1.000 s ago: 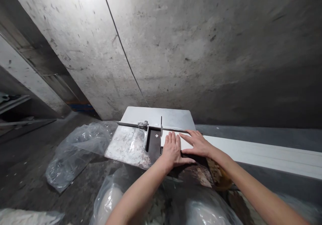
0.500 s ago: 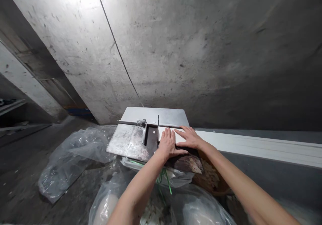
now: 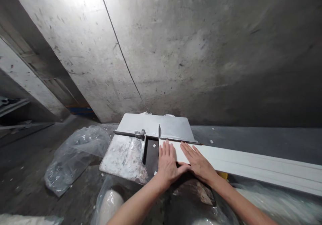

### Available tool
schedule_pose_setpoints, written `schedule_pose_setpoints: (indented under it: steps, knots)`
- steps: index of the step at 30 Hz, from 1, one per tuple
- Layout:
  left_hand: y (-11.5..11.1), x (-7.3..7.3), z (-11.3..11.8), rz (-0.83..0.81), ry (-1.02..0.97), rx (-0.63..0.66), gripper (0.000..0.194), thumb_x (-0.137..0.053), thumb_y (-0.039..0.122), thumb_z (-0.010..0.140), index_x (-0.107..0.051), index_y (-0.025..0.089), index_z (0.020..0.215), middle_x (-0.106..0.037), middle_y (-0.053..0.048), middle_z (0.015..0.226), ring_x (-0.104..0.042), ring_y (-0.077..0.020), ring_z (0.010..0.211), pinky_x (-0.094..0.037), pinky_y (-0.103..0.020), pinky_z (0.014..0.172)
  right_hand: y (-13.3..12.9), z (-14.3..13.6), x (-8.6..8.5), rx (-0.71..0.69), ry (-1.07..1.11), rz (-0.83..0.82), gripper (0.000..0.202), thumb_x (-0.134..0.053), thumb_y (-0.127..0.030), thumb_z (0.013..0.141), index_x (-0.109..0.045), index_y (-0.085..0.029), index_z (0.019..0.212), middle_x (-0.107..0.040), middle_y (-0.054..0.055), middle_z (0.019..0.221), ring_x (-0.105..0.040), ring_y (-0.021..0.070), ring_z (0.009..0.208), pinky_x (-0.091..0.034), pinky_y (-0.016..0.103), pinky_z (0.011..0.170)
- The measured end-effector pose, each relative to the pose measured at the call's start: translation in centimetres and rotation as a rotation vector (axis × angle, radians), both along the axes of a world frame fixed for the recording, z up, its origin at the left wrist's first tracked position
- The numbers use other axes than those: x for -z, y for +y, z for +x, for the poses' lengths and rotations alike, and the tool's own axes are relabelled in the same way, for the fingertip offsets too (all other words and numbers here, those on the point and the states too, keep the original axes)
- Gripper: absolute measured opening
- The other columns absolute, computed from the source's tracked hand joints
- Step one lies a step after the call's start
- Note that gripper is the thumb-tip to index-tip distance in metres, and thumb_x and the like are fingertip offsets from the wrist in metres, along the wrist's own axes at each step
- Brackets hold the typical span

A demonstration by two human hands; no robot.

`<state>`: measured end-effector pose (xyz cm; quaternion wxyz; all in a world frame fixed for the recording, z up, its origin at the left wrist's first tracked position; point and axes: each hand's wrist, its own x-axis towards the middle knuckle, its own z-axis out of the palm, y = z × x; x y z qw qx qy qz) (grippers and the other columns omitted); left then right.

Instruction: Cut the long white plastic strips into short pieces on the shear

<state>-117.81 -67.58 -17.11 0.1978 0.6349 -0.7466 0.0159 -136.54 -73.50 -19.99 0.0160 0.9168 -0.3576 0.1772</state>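
Note:
A small table saw (image 3: pixel 125 154) with a stained metal top stands before me, its thin upright blade (image 3: pixel 159 134) in the slot. A long white strip (image 3: pixel 251 166) lies across the top from the right, its left end just right of the blade. My left hand (image 3: pixel 168 163) lies flat on that end, fingers together, close to the blade. My right hand (image 3: pixel 198 163) presses flat on the strip just to the right, touching the left thumb. A metal fence with a clamp (image 3: pixel 139 134) runs across the far side of the top.
A bare concrete wall (image 3: pixel 176 50) rises close behind the saw, with a thin cable running down it. Crumpled clear plastic sheets (image 3: pixel 72 154) lie on the dark floor at left. Plastic bags of white offcuts (image 3: pixel 110 201) sit below the saw. Small white chips dot the floor.
The view has shifted, so the saw sits lower in the frame. Both hands stay flat on the strip's left end; the right hand now lies straighter along the strip.

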Motion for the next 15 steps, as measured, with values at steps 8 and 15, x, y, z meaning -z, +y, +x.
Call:
schedule_pose_setpoints:
  steps: [8,15]
  knots:
    - [8.5,0.2,10.4,0.131,-0.185,0.231,0.089,-0.038,0.073,0.088,-0.020,0.012,0.151,-0.024,-0.015,0.154,-0.025,-0.0311,0.142,-0.032,-0.046,0.113,0.2,0.7,-0.3,-0.021,-0.024,-0.152,0.077,-0.039,-0.056,0.095,-0.013,-0.013,0.153,-0.039,0.018,0.147,-0.038,0.0274,0.135,-0.036,0.049,0.108]
    - [14.7,1.8,27.8,-0.024,-0.261,-0.247,0.068,-0.031,0.060,0.096,-0.039,0.010,0.141,-0.043,-0.019,0.143,-0.039,-0.0352,0.134,-0.038,-0.055,0.105,0.6,8.1,0.1,-0.032,-0.082,-0.193,0.075,-0.037,-0.058,0.095,-0.029,-0.005,0.147,-0.042,0.021,0.144,-0.039,0.0287,0.134,-0.038,0.048,0.108]
